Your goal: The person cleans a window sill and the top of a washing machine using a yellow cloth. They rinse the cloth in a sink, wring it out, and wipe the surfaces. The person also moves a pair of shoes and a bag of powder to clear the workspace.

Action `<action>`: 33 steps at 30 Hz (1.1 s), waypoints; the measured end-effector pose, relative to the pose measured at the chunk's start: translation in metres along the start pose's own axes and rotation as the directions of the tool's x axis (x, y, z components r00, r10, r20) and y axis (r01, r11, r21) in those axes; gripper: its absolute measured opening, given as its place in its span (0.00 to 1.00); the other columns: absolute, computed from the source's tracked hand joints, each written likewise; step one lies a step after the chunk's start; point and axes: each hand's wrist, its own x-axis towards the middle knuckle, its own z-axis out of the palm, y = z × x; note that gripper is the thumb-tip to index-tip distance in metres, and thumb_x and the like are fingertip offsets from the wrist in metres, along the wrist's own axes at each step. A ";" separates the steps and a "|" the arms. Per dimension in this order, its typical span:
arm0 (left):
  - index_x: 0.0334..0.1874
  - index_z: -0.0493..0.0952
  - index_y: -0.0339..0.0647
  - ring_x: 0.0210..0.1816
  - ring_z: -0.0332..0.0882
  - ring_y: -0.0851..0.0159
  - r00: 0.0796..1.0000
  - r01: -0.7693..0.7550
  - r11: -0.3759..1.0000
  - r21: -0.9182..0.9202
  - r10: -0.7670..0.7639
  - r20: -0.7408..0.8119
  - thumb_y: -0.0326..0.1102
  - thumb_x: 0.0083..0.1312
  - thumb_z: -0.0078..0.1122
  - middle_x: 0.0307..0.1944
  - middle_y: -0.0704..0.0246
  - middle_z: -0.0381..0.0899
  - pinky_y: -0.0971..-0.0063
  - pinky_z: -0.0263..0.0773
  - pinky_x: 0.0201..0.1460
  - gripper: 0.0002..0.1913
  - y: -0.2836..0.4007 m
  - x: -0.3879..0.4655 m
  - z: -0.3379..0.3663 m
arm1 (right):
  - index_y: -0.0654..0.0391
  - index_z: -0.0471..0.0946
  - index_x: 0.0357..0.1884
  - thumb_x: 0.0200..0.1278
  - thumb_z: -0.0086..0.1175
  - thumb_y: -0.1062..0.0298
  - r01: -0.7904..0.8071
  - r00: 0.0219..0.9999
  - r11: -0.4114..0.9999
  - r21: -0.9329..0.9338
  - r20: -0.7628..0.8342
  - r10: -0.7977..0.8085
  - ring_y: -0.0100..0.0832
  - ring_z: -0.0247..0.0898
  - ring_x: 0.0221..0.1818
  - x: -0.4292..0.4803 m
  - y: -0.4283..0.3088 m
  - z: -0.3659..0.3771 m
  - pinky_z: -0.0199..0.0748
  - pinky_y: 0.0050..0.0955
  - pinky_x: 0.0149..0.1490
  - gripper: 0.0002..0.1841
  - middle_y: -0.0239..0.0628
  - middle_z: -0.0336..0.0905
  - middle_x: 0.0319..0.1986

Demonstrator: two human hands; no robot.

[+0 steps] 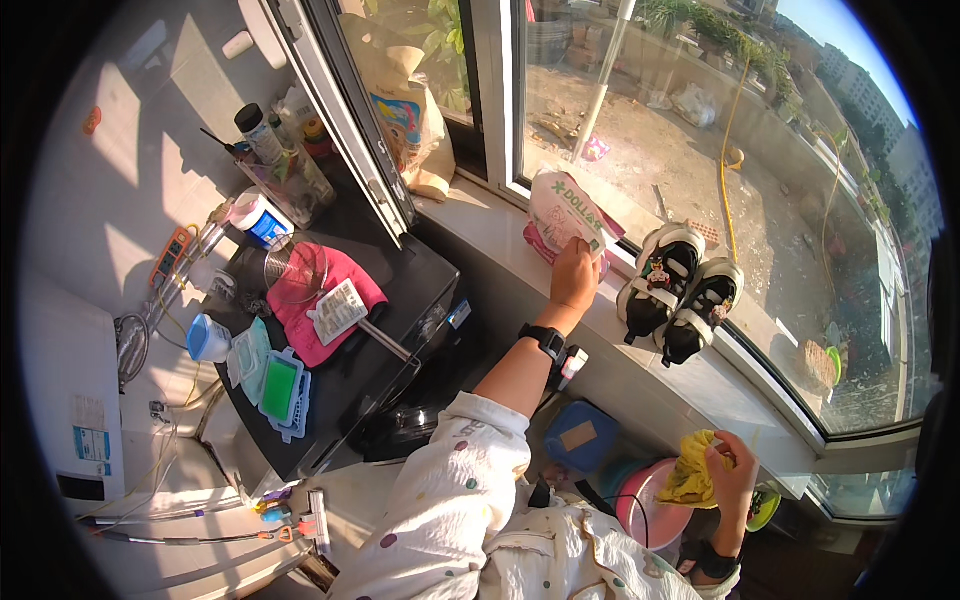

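Observation:
My left hand (576, 276), with a black watch on its wrist, grips the lower edge of a white-and-pink printed plastic packet (564, 210) at the windowsill. In my right hand (733, 472) is a crumpled yellow cloth (688, 471), held above a pink basin (656, 502). A pair of black-and-white strap shoes (660, 281) with small figure charms sits on the white windowsill (487, 214), just right of the packet. My left fingertips are partly hidden against the packet.
On the left, a black appliance top (345, 397) bears a pink cloth (304, 330), a wire strainer (296, 268), a white packet (339, 311) and a green sponge (280, 391) in a blue tray. A paper bag (420, 127) stands by the open window frame (352, 127). Below the sill is a blue lid (559, 454).

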 end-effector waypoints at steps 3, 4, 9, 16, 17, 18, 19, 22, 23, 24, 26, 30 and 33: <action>0.32 0.65 0.33 0.33 0.69 0.49 0.992 -0.060 0.998 -0.012 0.058 -0.114 0.37 0.56 0.57 0.32 0.54 0.67 0.63 0.69 0.36 0.14 0.014 -0.003 0.015 | 0.66 0.76 0.38 0.49 0.56 0.78 -0.025 1.000 0.999 0.037 0.011 0.025 0.21 0.65 0.24 0.002 0.002 0.001 0.64 0.19 0.31 0.12 0.33 0.72 0.21; 0.32 0.66 0.33 0.32 0.70 0.50 0.992 -0.053 0.999 -0.007 0.052 -0.118 0.38 0.57 0.57 0.31 0.55 0.68 0.64 0.69 0.34 0.14 0.016 -0.006 0.012 | 0.66 0.76 0.38 0.49 0.55 0.78 -0.047 0.999 0.997 0.056 0.030 0.046 0.20 0.64 0.24 0.003 0.002 0.002 0.64 0.19 0.31 0.12 0.32 0.72 0.20; 0.30 0.68 0.37 0.27 0.72 0.57 0.997 0.053 0.994 -0.094 -0.058 -0.053 0.35 0.56 0.58 0.29 0.62 0.71 0.68 0.69 0.30 0.10 0.001 -0.020 -0.037 | 0.66 0.76 0.38 0.49 0.55 0.78 0.029 0.997 0.998 0.055 0.077 -0.033 0.20 0.64 0.23 0.014 0.003 0.014 0.63 0.19 0.30 0.11 0.32 0.71 0.20; 0.31 0.71 0.38 0.23 0.70 0.66 0.953 0.203 0.968 0.147 -0.161 -0.256 0.26 0.53 0.57 0.25 0.67 0.72 0.74 0.68 0.28 0.05 -0.097 -0.070 -0.182 | 0.64 0.75 0.40 0.47 0.54 0.80 0.112 0.967 0.994 -0.013 0.231 -0.106 0.21 0.63 0.23 0.031 -0.025 0.040 0.60 0.18 0.29 0.14 0.34 0.72 0.23; 0.31 0.70 0.41 0.28 0.73 0.59 0.913 0.376 0.912 0.161 -0.335 -0.232 0.28 0.53 0.58 0.27 0.66 0.72 0.69 0.70 0.32 0.07 -0.114 -0.079 -0.206 | 0.63 0.75 0.41 0.47 0.54 0.80 0.156 0.947 0.988 0.018 0.281 -0.155 0.21 0.63 0.23 0.032 -0.032 0.045 0.61 0.18 0.29 0.15 0.35 0.73 0.26; 0.31 0.70 0.40 0.31 0.73 0.58 0.895 0.430 0.872 0.235 -0.378 -0.235 0.28 0.52 0.59 0.28 0.65 0.72 0.68 0.70 0.33 0.08 -0.131 -0.089 -0.230 | 0.62 0.75 0.41 0.46 0.54 0.80 0.189 0.930 0.982 0.020 0.318 -0.185 0.22 0.63 0.23 0.035 -0.040 0.053 0.61 0.19 0.29 0.16 0.35 0.73 0.28; 0.32 0.71 0.40 0.33 0.73 0.58 0.889 0.446 0.842 0.305 -0.377 -0.259 0.29 0.51 0.59 0.30 0.64 0.73 0.68 0.70 0.34 0.08 -0.148 -0.096 -0.252 | 0.62 0.74 0.42 0.46 0.54 0.79 0.222 0.911 0.975 0.023 0.352 -0.216 0.22 0.64 0.24 0.039 -0.048 0.061 0.62 0.19 0.30 0.16 0.36 0.73 0.30; 0.37 0.72 0.40 0.42 0.71 0.54 0.913 0.406 0.787 0.464 -0.328 -0.244 0.29 0.47 0.62 0.36 0.61 0.73 0.65 0.67 0.44 0.14 -0.188 -0.117 -0.301 | 0.59 0.73 0.44 0.47 0.54 0.75 0.293 0.752 0.948 0.120 0.584 -0.306 0.37 0.72 0.35 0.052 -0.070 0.108 0.69 0.27 0.40 0.17 0.42 0.74 0.36; 0.40 0.72 0.40 0.44 0.70 0.53 0.926 0.378 0.755 0.535 -0.317 -0.206 0.30 0.46 0.62 0.38 0.61 0.73 0.63 0.65 0.48 0.17 -0.199 -0.120 -0.313 | 0.59 0.72 0.45 0.47 0.54 0.74 0.367 0.684 0.919 0.145 0.627 -0.372 0.40 0.71 0.39 0.058 -0.077 0.131 0.69 0.29 0.44 0.18 0.43 0.73 0.38; 0.44 0.71 0.39 0.47 0.68 0.51 0.905 0.415 0.727 0.547 -0.392 -0.165 0.31 0.45 0.64 0.40 0.60 0.74 0.61 0.62 0.52 0.22 -0.209 -0.120 -0.322 | 0.58 0.72 0.46 0.48 0.54 0.72 0.423 0.611 0.887 0.182 0.666 -0.428 0.44 0.71 0.43 0.063 -0.083 0.154 0.69 0.31 0.47 0.19 0.44 0.73 0.39; 0.46 0.71 0.39 0.48 0.67 0.51 0.931 0.354 0.705 0.615 -0.325 -0.163 0.32 0.44 0.65 0.41 0.60 0.74 0.61 0.63 0.52 0.24 -0.220 -0.121 -0.330 | 0.57 0.70 0.48 0.48 0.54 0.69 0.466 0.522 0.848 0.251 0.696 -0.493 0.45 0.69 0.47 0.073 -0.098 0.201 0.67 0.33 0.52 0.21 0.44 0.73 0.42; 0.50 0.69 0.42 0.49 0.66 0.52 0.904 0.379 0.599 0.706 -0.402 -0.145 0.37 0.39 0.70 0.43 0.63 0.72 0.61 0.65 0.51 0.32 -0.223 -0.119 -0.334 | 0.57 0.71 0.48 0.50 0.57 0.56 0.482 0.490 0.854 0.193 0.749 -0.446 0.42 0.71 0.46 0.084 -0.129 0.298 0.68 0.32 0.50 0.24 0.43 0.74 0.42; 0.47 0.71 0.43 0.49 0.66 0.54 0.877 0.406 0.539 0.738 -0.456 -0.150 0.40 0.33 0.74 0.43 0.64 0.70 0.61 0.65 0.49 0.34 -0.219 -0.115 -0.337 | 0.58 0.74 0.44 0.46 0.58 0.44 0.474 0.515 0.880 0.027 0.803 -0.302 0.41 0.74 0.42 0.084 -0.154 0.357 0.70 0.32 0.46 0.29 0.42 0.77 0.37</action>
